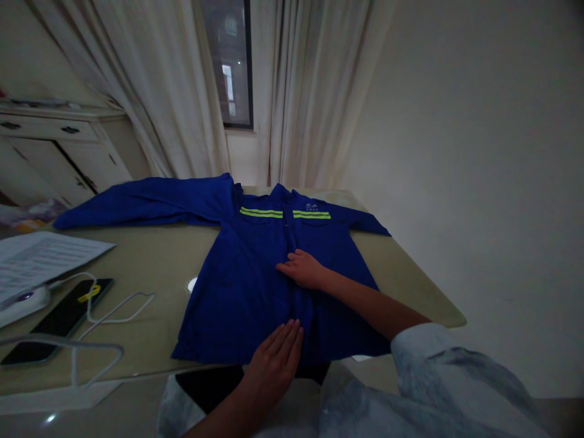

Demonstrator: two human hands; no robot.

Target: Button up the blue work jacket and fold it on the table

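A blue work jacket (246, 274) with two yellow-green reflective stripes across the chest lies spread face up on the table (150, 255), sleeves stretched out to both sides. My right hand (303, 269) rests flat on the jacket's front placket near the middle, fingers extended and open. My left hand (276, 359) lies flat on the jacket's bottom hem at the near table edge, fingers together and stretched out. Neither hand holds anything.
A black phone (59, 319) and white cables (114, 310) lie on the table's left side, beside printed papers (41, 258). A white cabinet (59, 152) stands at the far left. Curtains (292, 91) and a window are behind the table.
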